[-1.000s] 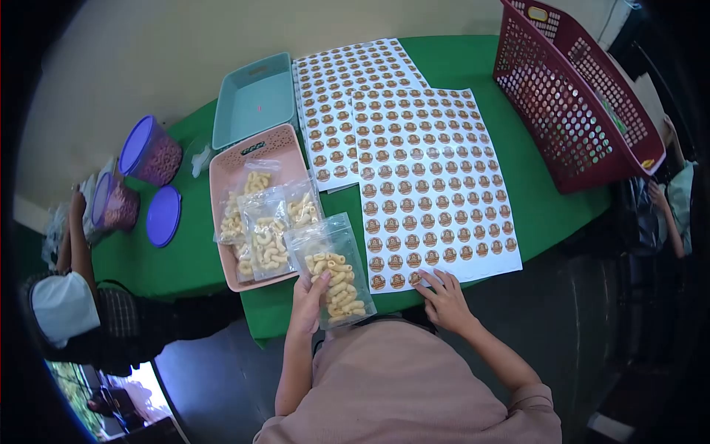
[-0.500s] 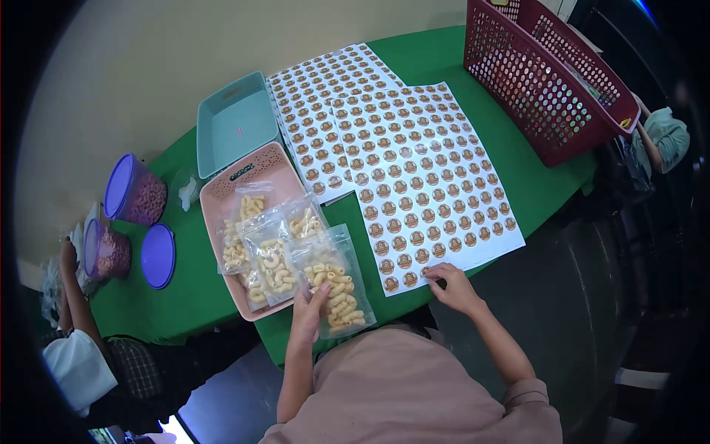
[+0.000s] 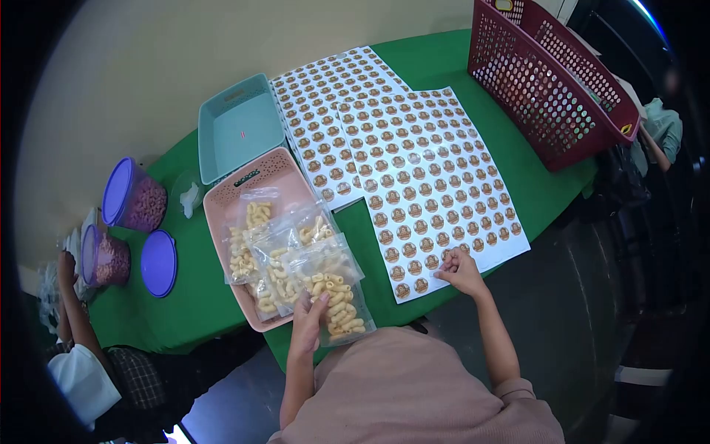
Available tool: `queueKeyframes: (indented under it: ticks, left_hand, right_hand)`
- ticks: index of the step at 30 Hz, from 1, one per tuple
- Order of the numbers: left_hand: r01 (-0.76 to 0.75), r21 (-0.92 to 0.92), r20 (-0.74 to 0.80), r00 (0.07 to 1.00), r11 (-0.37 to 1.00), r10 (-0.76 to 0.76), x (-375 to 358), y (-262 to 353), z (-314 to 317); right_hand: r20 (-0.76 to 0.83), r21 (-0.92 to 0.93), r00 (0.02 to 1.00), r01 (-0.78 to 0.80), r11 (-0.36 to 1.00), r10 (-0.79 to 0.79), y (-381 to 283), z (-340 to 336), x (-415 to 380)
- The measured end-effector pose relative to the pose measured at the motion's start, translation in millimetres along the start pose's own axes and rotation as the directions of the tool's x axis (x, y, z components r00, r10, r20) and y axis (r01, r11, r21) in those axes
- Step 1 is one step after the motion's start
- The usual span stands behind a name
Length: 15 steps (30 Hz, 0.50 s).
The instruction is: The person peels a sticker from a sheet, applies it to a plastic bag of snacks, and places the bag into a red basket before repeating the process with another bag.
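Note:
My left hand point(image 3: 307, 325) is closed on the lower left edge of a clear bag of pasta point(image 3: 339, 300), which lies partly over the near right side of the pink basket point(image 3: 285, 164). Other bags of pasta point(image 3: 260, 255) rest in that basket. Over the bottom edge of the front sheet of round brown stickers point(image 3: 436, 177), my right hand point(image 3: 460, 272) has its thumb and fingers pressed together. Anything between those fingertips is too small to make out. A second sticker sheet point(image 3: 303, 96) lies partly under the front one.
A teal basket point(image 3: 240, 133) stands behind the pink one. Purple-lidded tubs point(image 3: 140, 198) point(image 3: 107, 259) and a loose purple lid point(image 3: 159, 264) are at left. A maroon basket point(image 3: 532, 96) occupies the back right. People's arms point(image 3: 78, 311) point(image 3: 654, 148) show at both sides.
My right hand has shifted slightly right and up from the sheet's bottom edge, its fingers more curled. The camera view has moved a little. My left hand still holds the bag.

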<state>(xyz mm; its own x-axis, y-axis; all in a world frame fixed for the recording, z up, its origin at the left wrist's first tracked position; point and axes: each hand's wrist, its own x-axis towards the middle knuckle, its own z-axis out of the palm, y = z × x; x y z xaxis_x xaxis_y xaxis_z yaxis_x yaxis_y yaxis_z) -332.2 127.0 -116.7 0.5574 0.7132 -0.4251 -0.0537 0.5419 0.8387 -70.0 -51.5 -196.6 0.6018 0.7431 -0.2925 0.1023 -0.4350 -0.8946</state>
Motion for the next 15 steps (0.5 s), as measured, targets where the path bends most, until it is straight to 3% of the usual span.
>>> queueKeyframes:
  ticks: [4, 6, 10, 12, 13, 15]
  left_hand:
    - [0.038, -0.038, -0.005, 0.999, 0.999, -0.038, 8, 1, -5]
    - [0.022, -0.063, -0.017, 1.000, 0.998, -0.023, 9, 5, -4]
    - [0.024, -0.059, -0.011, 1.000, 0.998, -0.025, 12, 7, -7]
    - [0.062, -0.143, 0.022, 0.998, 0.988, -0.060, 13, 6, -9]
    - [0.048, -0.145, 0.008, 0.999, 0.988, -0.047, 14, 6, -9]
    - [0.062, -0.257, 0.023, 0.998, 0.964, -0.058, 13, 6, -5]
  right_hand:
    - [0.002, 0.062, 0.999, -0.053, 0.997, 0.053, -2, -3, 6]
    - [-0.029, 0.258, 0.985, -0.159, 0.953, 0.172, -1, -4, 8]
    - [-0.033, 0.267, 0.984, -0.162, 0.950, 0.177, -13, -5, 8]
    - [-0.173, 0.229, 0.971, -0.123, 0.966, 0.164, -26, 2, 7]
    - [-0.159, 0.228, 0.975, -0.114, 0.967, 0.153, -32, 8, 9]
    - [-0.327, 0.110, 0.939, 0.148, 0.983, -0.105, -49, 20, 10]
